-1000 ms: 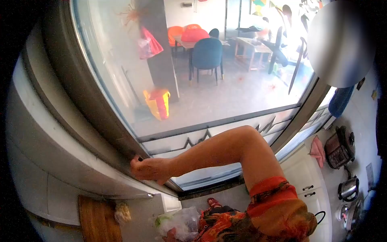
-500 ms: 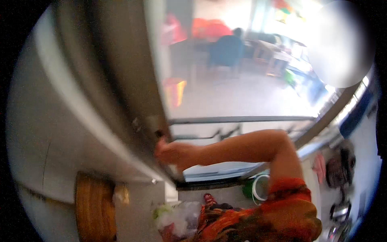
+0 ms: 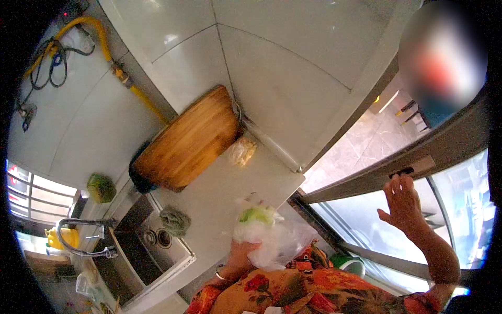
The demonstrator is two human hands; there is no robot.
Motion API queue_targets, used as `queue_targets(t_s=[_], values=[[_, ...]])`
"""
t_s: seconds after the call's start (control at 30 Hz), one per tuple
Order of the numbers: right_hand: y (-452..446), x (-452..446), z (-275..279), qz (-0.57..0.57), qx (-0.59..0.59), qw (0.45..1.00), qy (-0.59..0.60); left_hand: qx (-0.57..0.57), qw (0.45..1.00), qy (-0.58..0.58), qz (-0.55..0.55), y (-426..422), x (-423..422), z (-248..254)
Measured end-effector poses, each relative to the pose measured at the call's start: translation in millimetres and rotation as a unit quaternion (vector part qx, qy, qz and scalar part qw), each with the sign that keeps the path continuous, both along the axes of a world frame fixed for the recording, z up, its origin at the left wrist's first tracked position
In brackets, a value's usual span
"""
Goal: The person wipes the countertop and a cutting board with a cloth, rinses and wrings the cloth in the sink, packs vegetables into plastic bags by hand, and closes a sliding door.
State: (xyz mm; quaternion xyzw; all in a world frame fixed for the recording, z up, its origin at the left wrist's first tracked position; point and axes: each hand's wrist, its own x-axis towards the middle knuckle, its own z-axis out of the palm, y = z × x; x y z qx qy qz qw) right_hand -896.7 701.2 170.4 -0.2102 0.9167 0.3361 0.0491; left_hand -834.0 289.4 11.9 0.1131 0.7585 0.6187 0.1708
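Note:
My left hand (image 3: 243, 254) is closed around a clear plastic bag (image 3: 285, 238) in front of my body. A pale green vegetable (image 3: 259, 214) shows through the plastic; its kind is hard to make out. Out to the right, my right hand (image 3: 403, 201) has its fingertips hooked at the dark recessed door handle (image 3: 402, 171), with the thumb apart. That handle sits in the brown frame of a glass sliding door (image 3: 366, 222). Between the door's edge and the wall is a gap, through which a tiled floor (image 3: 345, 144) shows.
A wooden cutting board (image 3: 188, 141) leans against the wall on the white counter (image 3: 256, 175), near a small bag of yellowish food (image 3: 242, 151). Left lie a sink (image 3: 167, 264) with a cloth (image 3: 175, 221) and a curved faucet (image 3: 86, 254). A green bucket (image 3: 348, 264) stands low by the door.
My view has swung left from the door to the counter and sink. The door has slid right with my right hand at its handle, opening a gap. The bag is now raised into view.

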Motion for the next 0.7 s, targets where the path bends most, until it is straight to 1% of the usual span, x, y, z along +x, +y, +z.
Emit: queue_targets(t_s=[0.03,0.07,0.1,0.13,0.17,0.2,0.23,0.3,0.33,0.37,0.4,0.43,0.47,0.5,0.53,0.57,0.6,0.63,0.7], values=[[1.3,5.1,3.5,-0.013,-0.01,1.0,0.002,-0.053,0.998,0.035,-0.02,-7.7,4.5,-0.3],[2.6,10.1,7.0,-0.025,-0.02,0.999,0.005,-0.333,0.902,0.267,-0.059,-12.7,8.7,-3.2],[2.7,15.6,7.8,-0.025,-0.02,0.999,0.003,-0.333,0.903,0.265,-0.059,-14.1,5.2,10.6],[2.7,28.9,7.7,-0.037,0.011,0.999,0.009,-0.3,0.929,0.217,-0.022,-14.9,4.1,31.0],[-1.5,34.0,11.7,-0.081,0.003,0.997,-0.013,-0.262,0.95,0.172,0.018,-15.6,3.0,51.4],[-5.6,38.8,15.9,-0.125,-0.005,0.992,-0.033,-0.197,0.97,0.124,0.065,-19.3,4.6,60.9],[-11.5,43.1,18.3,-0.128,-0.005,0.991,-0.034,-0.125,0.983,0.075,0.115,-22.7,7.3,64.9],[-21.2,50.4,20.8,-0.168,-0.094,0.981,0.031,-0.022,0.98,0.002,0.199,-30.5,11.8,66.2],[-25.1,51.8,11.6,-0.148,-0.126,0.979,0.055,0.008,0.973,-0.02,0.231,-34.3,14.1,66.4],[-32.9,47.3,2.8,-0.12,-0.209,0.968,0.068,0.035,0.963,-0.041,0.264,-37.2,15.5,66.2],[-47.3,39.3,-2.4,-0.088,-0.262,0.958,0.077,0.048,0.957,-0.051,0.283,-40.3,16.5,67.0],[-56.8,29.3,-22.6,-0.071,-0.318,0.941,0.09,0.06,0.95,-0.06,0.301,-43.1,18.3,67.0],[-72.2,21.3,-35.0,-0.074,-0.393,0.914,0.075,0.066,0.945,-0.066,0.315,-44.8,20.3,68.5],[-94.4,5.7,-42.0,-0.132,-0.412,0.901,0.022,0.07,0.94,-0.072,0.326,-45.2,19.6,69.4],[-107.9,-10.6,-69.5,-0.132,-0.477,0.869,-0.001,0.073,0.935,-0.076,0.34,-46.0,21.7,70.3],[-135.7,-30.8,-64.9,-0.113,-0.523,0.843,-0.051,0.073,0.929,-0.079,0.354,-45.9,21.6,71.4],[-153.7,-50.5,-87.5,-0.159,-0.585,0.787,-0.117,0.069,0.925,-0.083,0.365,-44.7,21.9,73.2],[-170.9,-69.3,-112.9,-0.092,-0.613,0.774,-0.129,0.065,0.92,-0.084,0.378,-42.9,22.5,73.5],[-212.1,-107.4,-147.4,-0.062,-0.613,0.78,-0.107,0.053,0.91,-0.085,0.402,-37.6,24.4,77.3]])
